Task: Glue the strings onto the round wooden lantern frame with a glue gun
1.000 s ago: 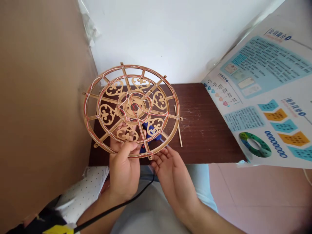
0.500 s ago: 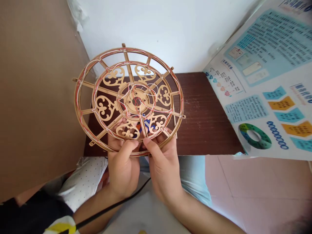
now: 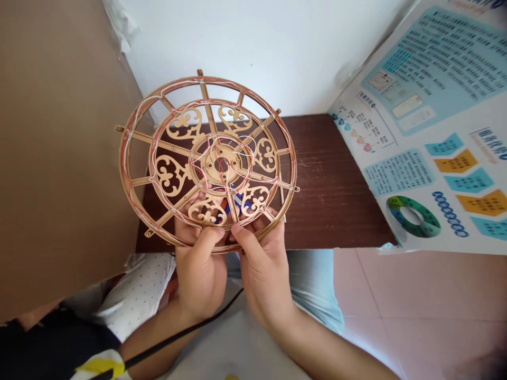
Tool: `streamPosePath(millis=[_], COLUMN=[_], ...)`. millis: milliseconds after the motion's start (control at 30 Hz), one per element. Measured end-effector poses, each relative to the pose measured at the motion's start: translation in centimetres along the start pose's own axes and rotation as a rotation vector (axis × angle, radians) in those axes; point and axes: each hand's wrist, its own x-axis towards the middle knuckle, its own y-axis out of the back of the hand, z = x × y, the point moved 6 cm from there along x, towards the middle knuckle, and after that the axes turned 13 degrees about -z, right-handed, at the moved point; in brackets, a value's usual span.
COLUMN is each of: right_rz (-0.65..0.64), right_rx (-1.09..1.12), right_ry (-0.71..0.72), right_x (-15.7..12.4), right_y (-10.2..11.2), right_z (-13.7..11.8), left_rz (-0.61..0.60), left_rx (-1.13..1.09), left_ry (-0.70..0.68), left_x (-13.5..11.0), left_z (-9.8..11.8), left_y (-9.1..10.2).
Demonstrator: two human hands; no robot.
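Observation:
A round gold-coloured openwork frame (image 3: 202,91) with spokes and scroll ornaments is held up and tilted toward me. Red and white wires run along its rings and loop around the hub in the middle. My left hand (image 3: 202,274) is closed on its near rim, thumb on top and fingers underneath. Close beside it, my right hand (image 3: 263,272) grips the same rim in the same way. Through the openings, a blue object (image 3: 245,203) shows beneath; most of it is hidden, and I cannot tell its kind.
Under the frame is a dark brown wooden table (image 3: 328,195). A brown board (image 3: 63,132) stands at the left, a printed board (image 3: 431,132) at the right, and a white wall (image 3: 253,42) behind. A black cable (image 3: 178,332) crosses my left forearm. Another person's dotted clothing (image 3: 137,295) shows at lower left.
The view has shifted slightly. Both hands keep their grip on the frame, which has barely moved.

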Motion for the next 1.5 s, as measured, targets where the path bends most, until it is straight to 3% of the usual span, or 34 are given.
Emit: streamPosePath(millis=[700, 1000, 1200, 1333, 1500], right_rz=[0.041, 0.046, 0.032, 0.026, 0.003], right_rx=[-0.024, -0.046, 0.015, 0.055, -0.038], right_ry=[0.023, 0.038, -0.011, -0.060, -0.113], right_x=[0.4, 0.4, 0.2, 0.3, 0.6], right_y=[-0.3, 0.5, 0.6, 1.4, 4.1], right_z=[-0.2, 0.8, 0.8, 0.8, 0.2], left_rz=[0.029, 0.032, -0.053, -0.080, -0.056], left_rx=[0.025, 0.030, 0.017, -0.054, -0.101], left_ry=[0.015, 0.041, 0.025, 0.039, 0.032], left_x=[0.3, 0.4, 0.8, 1.3, 2.2], left_z=[-0.4, -0.8, -0.4, -0.3, 0.1], left_y=[0.1, 0.7, 0.2, 0.6, 2.0])
